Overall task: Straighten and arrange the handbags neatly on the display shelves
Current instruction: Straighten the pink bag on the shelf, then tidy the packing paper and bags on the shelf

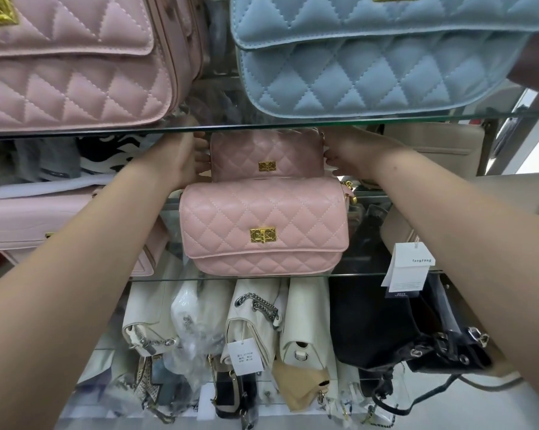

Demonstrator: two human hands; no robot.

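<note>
Rear pink handbag (266, 155): small, quilted, gold twist clasp; upright on the middle glass shelf (386, 273), gripped at both ends by the left hand (184, 159) and right hand (352, 156).
Front pink handbag (263, 226): larger, same quilting and gold clasp; upright, facing out, just in front of the rear one.
Blue handbag (383, 54): quilted, flap closed, on the top shelf (200, 129), right.
Large pink handbag (72, 60): quilted, top shelf, left.
Lower shelf: cream and black handbags packed side by side.

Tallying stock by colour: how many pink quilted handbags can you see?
3: a large one on the top shelf at left, a small one held between both hands, and one in front of it. Others may be hidden.
</note>
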